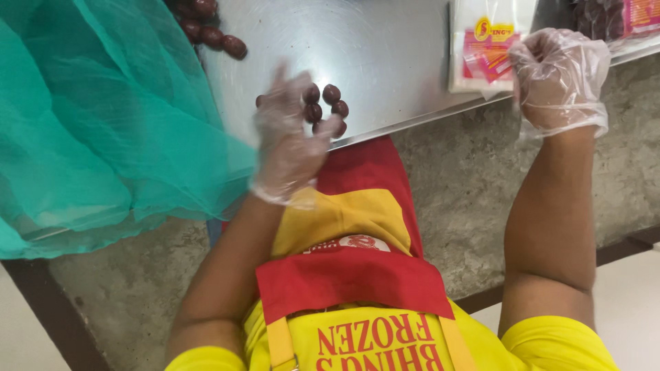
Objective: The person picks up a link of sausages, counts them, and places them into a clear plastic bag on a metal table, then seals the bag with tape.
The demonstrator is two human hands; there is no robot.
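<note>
My left hand (289,141), in a clear plastic glove and blurred by motion, hovers with fingers spread over a small cluster of dark red-brown oval pieces (328,103) at the front edge of the steel table (392,48). My right hand (560,79), also gloved, is curled into a fist at the lower right corner of a white plastic packet (485,41) with a red and yellow label, and seems to pinch its edge. A yellow shirt and a red and yellow apron (350,275) fill the bottom of the view.
A teal mesh net (89,124) drapes over the table's left side. More red-brown pieces (210,27) lie at the top left by the net. A clear pack of dark pieces (619,17) sits at the top right. A concrete face (467,178) runs below the table edge.
</note>
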